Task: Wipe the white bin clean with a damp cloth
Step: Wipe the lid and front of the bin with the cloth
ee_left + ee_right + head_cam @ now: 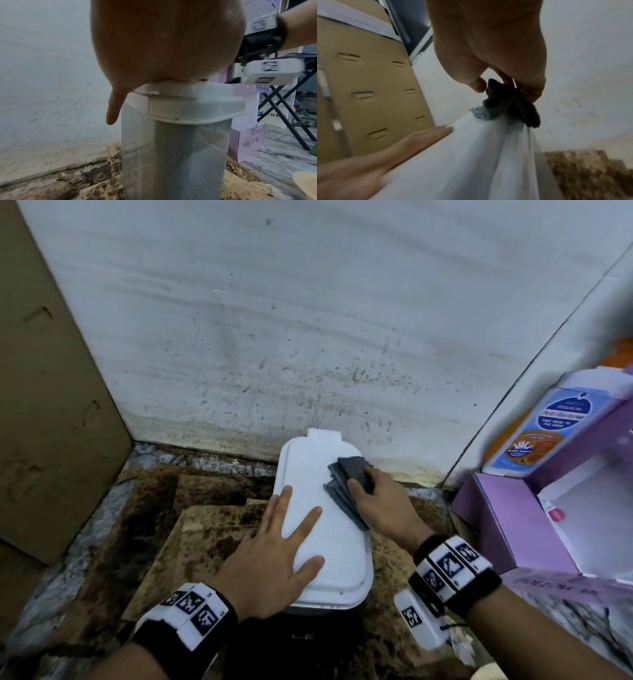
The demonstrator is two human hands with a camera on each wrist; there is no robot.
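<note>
The white bin stands on the floor by the wall, its lid shut; its speckled grey-white body shows in the left wrist view. My left hand lies flat on the lid's near left part with fingers spread and straight. My right hand grips a folded dark grey cloth and presses it on the lid's far right part. The right wrist view shows the cloth bunched between thumb and fingers at the lid's edge.
Stained, damp cardboard sheets cover the floor around the bin. A spattered white wall rises behind. A tall cardboard box stands at left. Purple boxes and an orange-and-blue bottle crowd the right.
</note>
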